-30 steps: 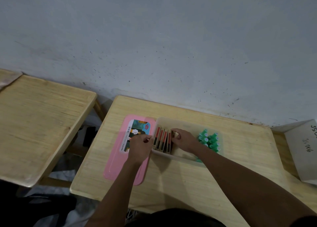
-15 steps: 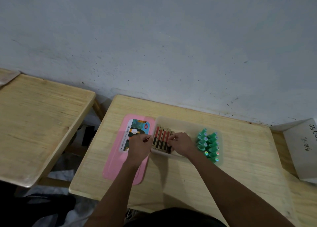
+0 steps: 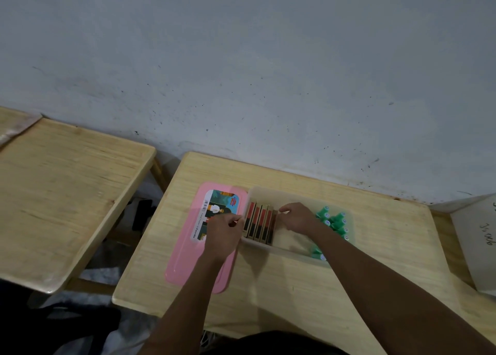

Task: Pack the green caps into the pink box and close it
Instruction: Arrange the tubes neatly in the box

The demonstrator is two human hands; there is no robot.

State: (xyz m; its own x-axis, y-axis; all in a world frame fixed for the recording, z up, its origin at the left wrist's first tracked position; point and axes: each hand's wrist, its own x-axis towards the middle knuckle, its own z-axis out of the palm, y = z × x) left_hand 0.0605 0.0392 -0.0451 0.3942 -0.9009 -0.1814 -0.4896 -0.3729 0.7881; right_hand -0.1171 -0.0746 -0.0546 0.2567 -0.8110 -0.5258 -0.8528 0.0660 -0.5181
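A clear box (image 3: 284,193) stands on the wooden table (image 3: 295,287), with its pink lid (image 3: 185,247) lying flat on the left. Several green caps (image 3: 335,222) are bunched at the box's right end. Several slim red-and-gold packs (image 3: 257,223) stand on edge at its left end. My left hand (image 3: 222,234) hovers over the lid, fingers curled against the box's left wall. My right hand (image 3: 300,219) is inside the box, fingers closed on the rightmost pack. My right forearm hides part of the caps.
A second wooden table (image 3: 61,193) stands to the left across a gap. A white carton (image 3: 475,236) with handwriting sits at the right edge. The grey wall (image 3: 268,86) runs right behind the table.
My right hand has slid from the front of the packs toward the far side, staying against the rightmost pack. My left hand stays at the box's left wall.
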